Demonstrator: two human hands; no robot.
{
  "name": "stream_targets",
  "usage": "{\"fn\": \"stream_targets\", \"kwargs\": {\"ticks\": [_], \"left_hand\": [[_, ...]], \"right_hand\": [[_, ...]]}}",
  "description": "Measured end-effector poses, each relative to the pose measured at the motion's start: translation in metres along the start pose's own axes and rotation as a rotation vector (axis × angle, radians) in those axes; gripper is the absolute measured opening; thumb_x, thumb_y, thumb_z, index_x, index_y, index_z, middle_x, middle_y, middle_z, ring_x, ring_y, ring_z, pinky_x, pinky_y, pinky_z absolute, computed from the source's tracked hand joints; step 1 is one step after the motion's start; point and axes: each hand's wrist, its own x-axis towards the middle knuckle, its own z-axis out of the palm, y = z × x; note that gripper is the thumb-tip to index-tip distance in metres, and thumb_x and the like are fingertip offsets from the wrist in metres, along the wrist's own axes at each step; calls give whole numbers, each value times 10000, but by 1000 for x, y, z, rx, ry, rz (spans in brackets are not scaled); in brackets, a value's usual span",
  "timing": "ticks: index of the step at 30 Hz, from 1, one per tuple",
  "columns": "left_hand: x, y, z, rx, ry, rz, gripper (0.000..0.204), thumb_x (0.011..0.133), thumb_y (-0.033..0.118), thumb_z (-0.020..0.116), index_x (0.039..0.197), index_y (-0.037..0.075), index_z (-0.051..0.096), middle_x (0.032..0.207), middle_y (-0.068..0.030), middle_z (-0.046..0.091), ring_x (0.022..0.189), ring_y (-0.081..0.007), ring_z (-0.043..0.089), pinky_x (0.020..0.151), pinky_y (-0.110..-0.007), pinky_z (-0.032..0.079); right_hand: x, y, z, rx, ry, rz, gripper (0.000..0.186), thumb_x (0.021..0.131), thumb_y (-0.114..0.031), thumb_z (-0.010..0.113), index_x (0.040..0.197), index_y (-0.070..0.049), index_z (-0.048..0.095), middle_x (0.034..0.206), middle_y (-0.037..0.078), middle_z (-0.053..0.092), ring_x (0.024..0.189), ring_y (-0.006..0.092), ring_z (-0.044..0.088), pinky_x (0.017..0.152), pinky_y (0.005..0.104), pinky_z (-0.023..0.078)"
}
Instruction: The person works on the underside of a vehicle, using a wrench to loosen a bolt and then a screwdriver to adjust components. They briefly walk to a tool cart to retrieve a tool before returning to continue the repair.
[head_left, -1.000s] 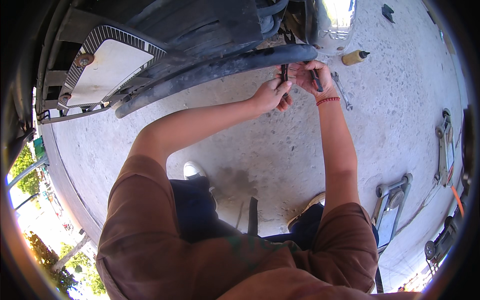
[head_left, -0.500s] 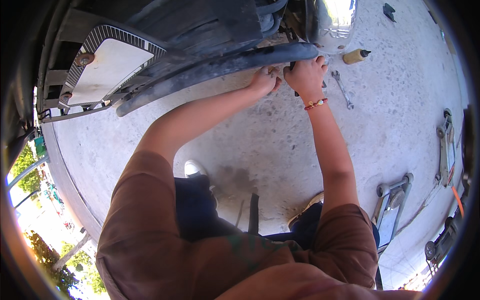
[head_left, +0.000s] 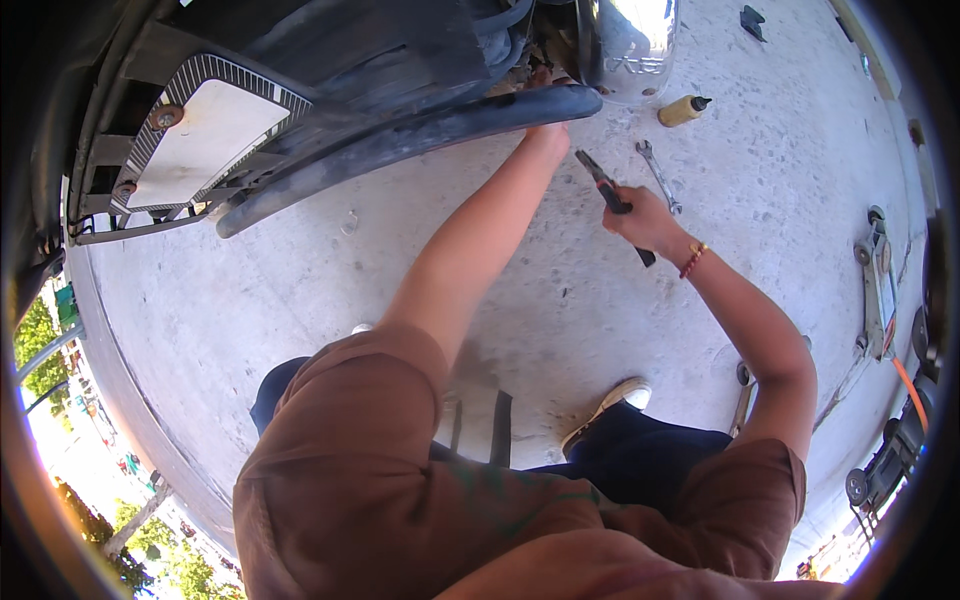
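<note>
Right fingers (head_left: 636,199) hold pliers (head_left: 606,190) over open concrete (head_left: 600,320), clear of the bar's edge (head_left: 480,125).

The person wears a loose brown fabric shirt (head_left: 345,455) with short, stitched-hem sleeves (head_left: 395,365) and a faint dark-green print (head_left: 535,497) across its front. Below are dark navy trousers (head_left: 640,440) and a pale, round-toed shoe (head_left: 612,408). A slim red beaded bracelet (head_left: 693,260) with gold-coloured pieces circles the wrist of the bare right hand (head_left: 643,220).
</note>
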Motion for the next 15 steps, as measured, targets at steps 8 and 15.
{"fn": "stream_targets", "kwargs": {"ticks": [8,15], "left_hand": [[45,-23,-3,5,-72,164,309,910,376,648,1105,161,546,811,-14,599,702,-133,540,697,-300,478],[44,-26,-11,-37,-88,97,306,910,376,648,1102,161,548,811,-10,595,703,-133,536,699,-301,479]], "right_hand": [[-60,23,21,26,-70,34,179,723,-177,644,799,-16,630,613,112,599,571,212,590,595,345,474],[-80,32,26,81,-114,90,143,720,-132,636,799,-14,629,691,77,581,652,167,560,624,311,447]]}}
